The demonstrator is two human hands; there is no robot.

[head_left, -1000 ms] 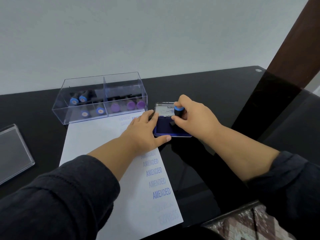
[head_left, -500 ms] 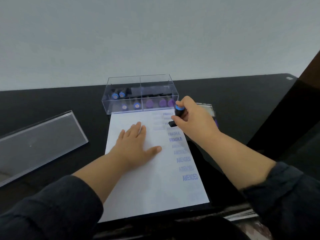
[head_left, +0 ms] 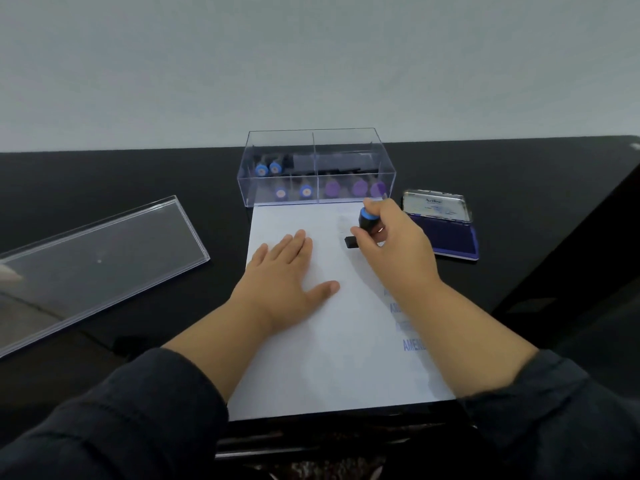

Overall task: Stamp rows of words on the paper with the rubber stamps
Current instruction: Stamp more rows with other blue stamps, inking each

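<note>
2 bare hands and 2 dark sleeves

The left hand (head_left: pixel 287 282) and right hand (head_left: pixel 398 251) wear no gloves or rings. Both dark sleeves (head_left: pixel 114 420) are pushed up, so the forearms are bare.

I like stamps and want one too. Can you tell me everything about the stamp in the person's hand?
The stamp has a round black handle with a bright blue cap on top and a flat black rectangular base at the bottom. It looks like plastic. It stands nearly upright, leaning a little, with its base down on the white paper near the far edge. The right hand grips the handle, fingers curled round it. The rubber face underneath is hidden, so its word cannot be read.
</note>
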